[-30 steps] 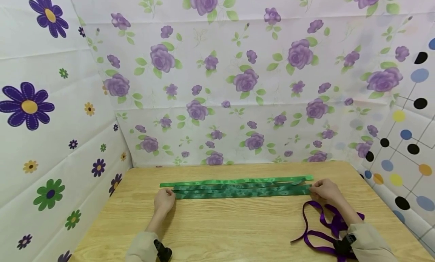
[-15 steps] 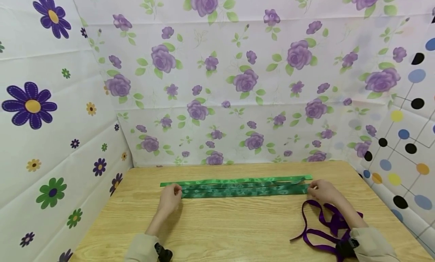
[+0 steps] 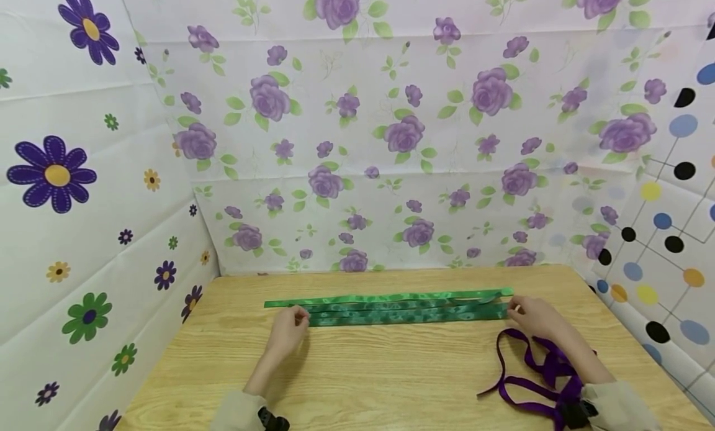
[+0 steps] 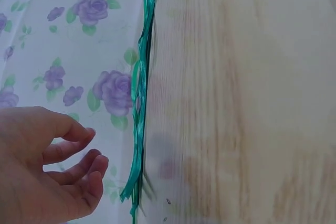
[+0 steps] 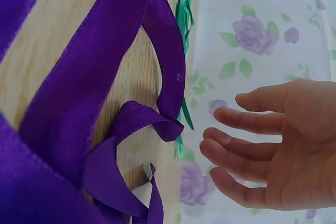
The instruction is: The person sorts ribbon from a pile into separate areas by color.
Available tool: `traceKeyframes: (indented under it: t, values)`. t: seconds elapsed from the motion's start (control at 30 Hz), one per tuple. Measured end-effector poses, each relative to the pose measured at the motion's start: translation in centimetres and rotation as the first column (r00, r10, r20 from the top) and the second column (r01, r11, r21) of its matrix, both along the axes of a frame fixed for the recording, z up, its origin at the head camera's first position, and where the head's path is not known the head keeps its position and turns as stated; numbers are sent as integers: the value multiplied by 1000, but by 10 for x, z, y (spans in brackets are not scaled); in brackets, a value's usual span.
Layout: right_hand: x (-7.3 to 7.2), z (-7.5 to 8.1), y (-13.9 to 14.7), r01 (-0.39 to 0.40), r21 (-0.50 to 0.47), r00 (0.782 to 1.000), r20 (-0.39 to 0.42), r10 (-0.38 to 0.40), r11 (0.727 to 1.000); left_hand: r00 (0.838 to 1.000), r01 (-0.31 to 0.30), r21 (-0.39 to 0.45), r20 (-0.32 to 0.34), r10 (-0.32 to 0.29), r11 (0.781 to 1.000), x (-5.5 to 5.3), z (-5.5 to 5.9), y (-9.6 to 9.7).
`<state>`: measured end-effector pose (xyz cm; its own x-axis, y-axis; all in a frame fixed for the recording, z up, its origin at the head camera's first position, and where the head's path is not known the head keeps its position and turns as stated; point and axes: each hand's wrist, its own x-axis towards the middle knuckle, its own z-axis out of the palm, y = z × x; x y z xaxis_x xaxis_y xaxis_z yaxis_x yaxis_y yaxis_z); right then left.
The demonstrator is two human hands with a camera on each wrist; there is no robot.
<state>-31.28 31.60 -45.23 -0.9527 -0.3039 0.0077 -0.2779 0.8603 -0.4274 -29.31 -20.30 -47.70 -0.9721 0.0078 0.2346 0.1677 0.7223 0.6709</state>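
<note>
Dark green satin ribbons [image 3: 391, 314] lie in flat strips across the table, with a bright green ribbon [image 3: 391, 298] just behind them. My left hand [image 3: 286, 333] is at the left end of the dark strips and hides part of that end. In the left wrist view its fingers are loosely bent with nothing between them, beside the green ribbons [image 4: 140, 87]. At the other end, my right hand [image 3: 539, 319] hovers by the ribbon tips. The right wrist view shows its fingers relaxed and spread, apart from the ribbon. Whether either hand touches the ribbon is unclear.
A purple ribbon [image 3: 554, 366] lies in loose loops near the table's right front, under my right forearm. The wooden table [image 3: 380, 375] meets a flowered cloth wall [image 3: 357, 207] at the back. Patterned cloths hang on both sides.
My left hand has shifted rightward along the dark green ribbons, covering more of their left end. The right hand stays nearly in place at the right end.
</note>
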Motion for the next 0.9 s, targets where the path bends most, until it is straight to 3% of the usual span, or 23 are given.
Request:
traceKeyframes:
  t: [0.27, 0.53, 0.77, 0.9]
  values:
    - [6, 1, -5, -68, 16, 997, -31, 69, 998, 999, 52, -21, 8, -52, 998, 5, 6, 9]
    - [6, -8, -6, -103, 48, 986, -131, 108, 994, 992, 109, -6, 60, -108, 994, 14, 9, 21]
    - [11, -13, -5, -136, 92, 970, -191, 151, 986, 978, 185, 20, 98, -186, 983, 22, 8, 30]
    - [16, -16, -4, -145, 99, 970, -182, 161, 985, 970, 214, 16, 111, -215, 977, 24, 4, 32]
